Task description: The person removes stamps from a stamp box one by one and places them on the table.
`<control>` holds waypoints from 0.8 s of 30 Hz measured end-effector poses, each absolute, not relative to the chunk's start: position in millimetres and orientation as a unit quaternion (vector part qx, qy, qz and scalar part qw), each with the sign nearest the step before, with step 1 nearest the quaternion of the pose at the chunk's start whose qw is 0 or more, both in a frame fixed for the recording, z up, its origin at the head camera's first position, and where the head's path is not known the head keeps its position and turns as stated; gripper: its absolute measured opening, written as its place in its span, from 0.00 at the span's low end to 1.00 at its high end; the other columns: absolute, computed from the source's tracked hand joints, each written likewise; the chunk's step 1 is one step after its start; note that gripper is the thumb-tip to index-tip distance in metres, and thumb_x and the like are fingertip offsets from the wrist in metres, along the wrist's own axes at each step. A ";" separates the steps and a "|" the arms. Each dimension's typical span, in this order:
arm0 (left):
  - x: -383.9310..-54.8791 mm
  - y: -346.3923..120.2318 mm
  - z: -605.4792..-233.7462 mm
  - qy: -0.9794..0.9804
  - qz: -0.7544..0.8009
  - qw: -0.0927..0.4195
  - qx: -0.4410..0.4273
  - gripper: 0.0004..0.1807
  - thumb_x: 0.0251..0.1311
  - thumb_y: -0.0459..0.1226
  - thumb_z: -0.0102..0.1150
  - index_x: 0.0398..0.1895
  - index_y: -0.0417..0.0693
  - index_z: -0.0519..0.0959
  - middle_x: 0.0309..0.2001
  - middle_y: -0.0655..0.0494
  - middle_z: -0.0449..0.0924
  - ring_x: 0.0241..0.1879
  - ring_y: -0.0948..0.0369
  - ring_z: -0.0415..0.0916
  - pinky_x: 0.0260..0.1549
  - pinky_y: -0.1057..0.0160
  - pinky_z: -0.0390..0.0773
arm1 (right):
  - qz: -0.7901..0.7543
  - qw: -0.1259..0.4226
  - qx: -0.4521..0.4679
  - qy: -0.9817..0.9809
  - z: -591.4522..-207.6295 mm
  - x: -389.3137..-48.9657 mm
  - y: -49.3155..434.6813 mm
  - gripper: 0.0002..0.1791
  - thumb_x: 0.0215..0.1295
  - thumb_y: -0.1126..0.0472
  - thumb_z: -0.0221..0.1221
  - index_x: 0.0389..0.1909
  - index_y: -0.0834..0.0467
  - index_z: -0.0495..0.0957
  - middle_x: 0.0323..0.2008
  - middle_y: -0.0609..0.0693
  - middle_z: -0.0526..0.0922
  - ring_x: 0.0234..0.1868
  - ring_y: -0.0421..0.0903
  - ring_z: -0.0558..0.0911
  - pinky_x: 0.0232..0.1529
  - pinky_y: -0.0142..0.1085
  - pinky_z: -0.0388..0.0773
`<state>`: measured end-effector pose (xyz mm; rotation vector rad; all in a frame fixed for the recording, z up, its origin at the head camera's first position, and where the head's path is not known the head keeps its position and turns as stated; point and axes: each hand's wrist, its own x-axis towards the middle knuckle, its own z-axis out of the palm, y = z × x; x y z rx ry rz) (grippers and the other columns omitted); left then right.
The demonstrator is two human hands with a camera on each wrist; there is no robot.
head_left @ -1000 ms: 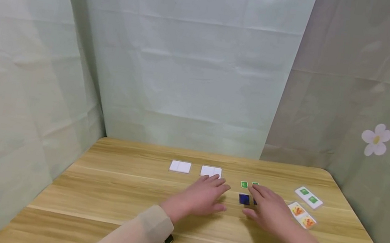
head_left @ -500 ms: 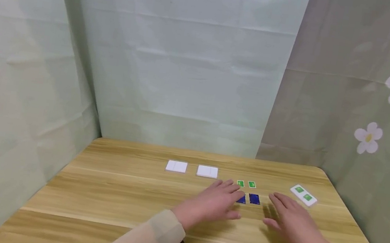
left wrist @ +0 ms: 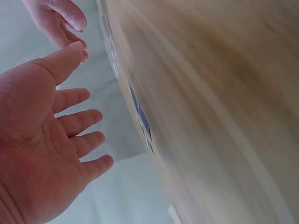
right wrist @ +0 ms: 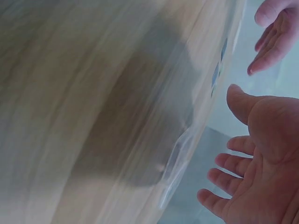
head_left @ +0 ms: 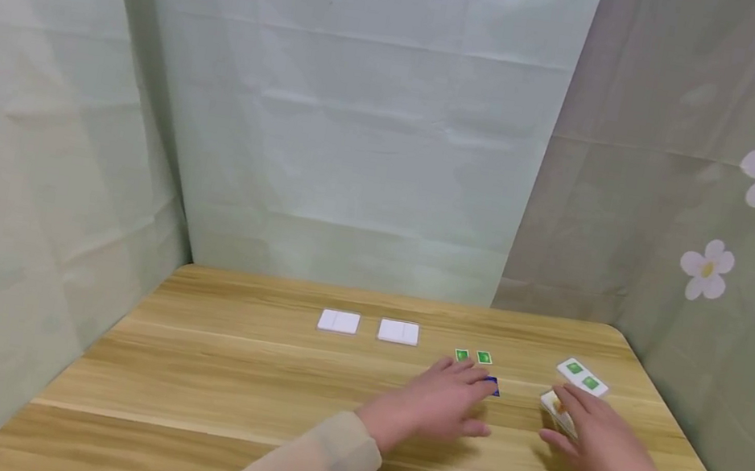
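My left hand (head_left: 441, 400) hovers above the table with straight, spread fingers and holds nothing. It overlaps the small dark blue cards; one blue card (head_left: 493, 385) peeks out past its fingertips. Just beyond lie two small green cards (head_left: 484, 357). Over to the right, my right hand (head_left: 596, 439) is also raised, its fingers relaxed and nothing in them. It partly hides a white card with orange pictures (head_left: 555, 405). Behind that is a white card with two green squares (head_left: 591, 383). In the left wrist view the palm (left wrist: 42, 140) is bare.
Two white cards, a left one (head_left: 338, 322) and a right one (head_left: 398, 332), lie near the back of the wooden table (head_left: 215, 390). A pale curtain (head_left: 362, 144) hangs behind the table, with a flowered one (head_left: 677, 191) at the right.
Both hands have moved to the right above the table. The left now covers part of the blue cards; the right has gone from over them to the orange picture card.
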<state>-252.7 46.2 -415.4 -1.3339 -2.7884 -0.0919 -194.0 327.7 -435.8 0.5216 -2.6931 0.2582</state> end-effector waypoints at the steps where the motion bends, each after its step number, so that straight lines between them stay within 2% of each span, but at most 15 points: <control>1: -252.2 48.0 -415.3 -0.900 -0.029 0.025 -0.433 0.35 0.80 0.60 0.59 0.82 0.57 0.71 0.82 0.58 0.68 0.84 0.52 0.58 0.81 0.48 0.59 | 0.092 0.194 0.184 -0.959 -436.2 -193.3 329.9 0.38 0.62 0.52 0.81 0.66 0.69 0.80 0.62 0.70 0.83 0.60 0.72 0.83 0.58 0.66 0.81; 17: -251.0 69.1 -420.2 -0.899 -0.018 0.022 -0.437 0.36 0.80 0.63 0.56 0.83 0.60 0.71 0.82 0.62 0.68 0.84 0.56 0.58 0.81 0.48 0.60 | 0.092 0.162 0.132 -0.974 -440.9 -188.5 347.7 0.39 0.64 0.50 0.80 0.69 0.68 0.79 0.58 0.70 0.84 0.54 0.70 0.85 0.51 0.68 0.82; 24: -249.8 78.0 -418.6 -0.901 -0.017 0.015 -0.433 0.36 0.79 0.63 0.57 0.83 0.61 0.71 0.81 0.63 0.68 0.84 0.57 0.58 0.81 0.50 0.59 | 0.103 0.157 0.119 -0.975 -442.9 -188.4 351.7 0.33 0.66 0.53 0.78 0.65 0.67 0.81 0.55 0.69 0.87 0.52 0.69 0.86 0.51 0.68 0.82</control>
